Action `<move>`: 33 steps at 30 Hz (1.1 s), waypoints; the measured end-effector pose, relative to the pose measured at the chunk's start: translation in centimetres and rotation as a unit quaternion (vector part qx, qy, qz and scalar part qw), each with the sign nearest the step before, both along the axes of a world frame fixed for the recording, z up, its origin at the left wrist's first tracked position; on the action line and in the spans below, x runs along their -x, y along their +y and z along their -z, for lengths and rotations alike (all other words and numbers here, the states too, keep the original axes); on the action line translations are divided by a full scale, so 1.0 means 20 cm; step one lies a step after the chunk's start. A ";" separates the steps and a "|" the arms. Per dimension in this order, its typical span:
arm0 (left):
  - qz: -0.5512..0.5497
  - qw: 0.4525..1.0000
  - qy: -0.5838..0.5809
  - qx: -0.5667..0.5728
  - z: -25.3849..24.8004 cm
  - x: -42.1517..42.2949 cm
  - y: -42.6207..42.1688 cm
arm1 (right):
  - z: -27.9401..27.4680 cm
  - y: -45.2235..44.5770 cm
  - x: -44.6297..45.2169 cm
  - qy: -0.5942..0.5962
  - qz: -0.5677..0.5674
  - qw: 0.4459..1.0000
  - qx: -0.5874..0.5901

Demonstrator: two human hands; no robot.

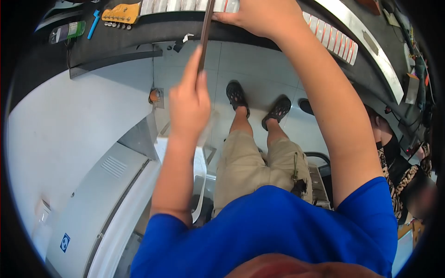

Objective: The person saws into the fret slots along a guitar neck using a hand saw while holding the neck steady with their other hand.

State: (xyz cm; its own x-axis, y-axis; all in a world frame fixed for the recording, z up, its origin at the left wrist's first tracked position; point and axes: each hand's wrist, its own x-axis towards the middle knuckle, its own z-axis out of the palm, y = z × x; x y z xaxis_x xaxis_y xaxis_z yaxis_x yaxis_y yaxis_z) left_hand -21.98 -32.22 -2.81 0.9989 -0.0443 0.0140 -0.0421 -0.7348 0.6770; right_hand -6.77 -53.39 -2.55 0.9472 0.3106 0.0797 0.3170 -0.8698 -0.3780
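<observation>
Just ahead of the two bare hands, at the near side of a dark workbench (171,27), a guitar neck (169,5) is laid crosswise, its wooden headstock (121,14) pointed to the left of both hands. The fretboard is covered in white strips with thin lines between them, placed there, it seems, so that the wood is shielded. In the left hand (190,104), a long dark bar-like tool (207,32) is gripped near its lower end, with a finger laid along it, probably for steadier aim; the bar is slanted forward over the neck, and its far end is cut off by the frame. By the right hand (264,16), the neck appears to be steadied from above. Its thumb is stretched toward the bar, but whether the bar is touched or the hidden fingers are closed cannot be told. Beyond the headstock, left of the hands, a blue tool (93,24) and a bottle (68,31) are set apart, seemingly out of the way. To the right of the right hand, a curved-looking silver strip (371,44) is seen.
</observation>
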 end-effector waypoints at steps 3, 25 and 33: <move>0.049 0.998 -0.048 -0.012 0.00 -0.49 -0.12 | 0.01 0.00 0.01 -0.004 0.004 1.000 -0.003; 0.007 1.000 0.027 -0.008 -0.01 0.14 0.05 | 0.01 0.00 0.02 -0.009 0.004 1.000 -0.005; 0.023 0.999 -0.024 -0.002 -0.03 -0.20 -0.01 | -0.02 0.03 -0.01 0.004 0.008 1.000 0.017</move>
State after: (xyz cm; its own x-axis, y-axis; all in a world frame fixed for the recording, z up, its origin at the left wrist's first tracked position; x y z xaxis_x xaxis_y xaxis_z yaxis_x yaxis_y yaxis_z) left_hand -17.94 -32.38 -2.22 0.9941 -0.0897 0.0607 -0.1072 -0.7335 0.6712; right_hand -6.60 -52.82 -2.20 0.9528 0.2972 0.0615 0.2995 -0.8876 -0.3501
